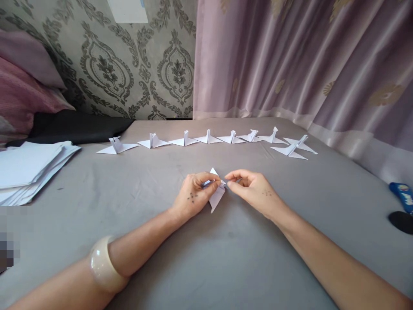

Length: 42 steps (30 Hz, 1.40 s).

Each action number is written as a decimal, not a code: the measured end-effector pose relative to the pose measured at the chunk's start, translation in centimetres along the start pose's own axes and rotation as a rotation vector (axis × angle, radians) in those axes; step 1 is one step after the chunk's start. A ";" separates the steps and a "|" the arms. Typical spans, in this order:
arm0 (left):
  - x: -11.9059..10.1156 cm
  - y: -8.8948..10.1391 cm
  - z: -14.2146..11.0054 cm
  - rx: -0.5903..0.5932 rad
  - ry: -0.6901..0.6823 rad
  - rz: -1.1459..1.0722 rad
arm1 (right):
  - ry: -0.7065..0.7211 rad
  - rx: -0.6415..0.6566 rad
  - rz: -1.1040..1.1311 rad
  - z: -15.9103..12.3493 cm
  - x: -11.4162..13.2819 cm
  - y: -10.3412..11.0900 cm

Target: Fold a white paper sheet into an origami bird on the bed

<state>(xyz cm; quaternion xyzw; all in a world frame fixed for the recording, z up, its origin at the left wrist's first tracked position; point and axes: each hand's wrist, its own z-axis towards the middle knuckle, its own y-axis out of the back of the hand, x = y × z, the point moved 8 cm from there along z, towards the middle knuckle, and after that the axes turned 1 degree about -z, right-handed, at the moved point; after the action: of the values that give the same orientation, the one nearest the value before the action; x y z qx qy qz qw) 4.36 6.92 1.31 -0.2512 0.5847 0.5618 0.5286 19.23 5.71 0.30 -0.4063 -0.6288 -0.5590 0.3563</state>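
I see my left hand (193, 196) resting on the grey sheet (206, 258) in the middle of the bed, thumb and forefinger pinching a small folded white paper piece (217, 196). The piece lies partly under that hand, its long point aimed toward me. My right hand (254, 189) sits just beside it, thumb and forefinger pressed together at the paper's right corner; whether they actually grip the paper or only touch it I cannot tell. A pale bangle (105, 269) circles my left wrist.

Beyond the hands, well apart from them, a row of finished paper birds (208, 137) runs across the sheet from left to right, with one more bird (289, 150) set slightly nearer at the right end. A stack of blank white sheets (29, 168) lies at the left edge. Behind it are a black cushion (74, 125) and pink pillows (26, 86) against the patterned wall. A mauve curtain (306, 64) hangs along the back right. At the far right edge sit a blue object (402, 194) and a black object (402, 221). Nothing lies between the hands and the row.
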 end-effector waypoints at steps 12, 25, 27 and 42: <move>0.0 0.2 0.2 -0.017 -0.071 0.030 | 0.258 -0.082 -0.276 -0.7 2.3 -0.6; 0.1 0.9 0.0 -0.122 -0.068 0.133 | 0.434 -0.188 -0.394 -1.1 3.1 -0.5; 0.4 1.2 -0.1 -0.144 -0.010 0.175 | 0.392 -0.217 -0.435 -1.1 2.7 -0.3; 2.6 1.6 -0.4 -0.138 0.131 0.395 | 0.299 0.063 -0.619 -2.7 1.7 -3.5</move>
<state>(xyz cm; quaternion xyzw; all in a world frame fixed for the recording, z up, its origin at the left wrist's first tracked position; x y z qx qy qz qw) 1.96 7.68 -0.48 -0.2031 0.6158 0.6757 0.3508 15.35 3.07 0.70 -0.0986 -0.6801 -0.6742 0.2706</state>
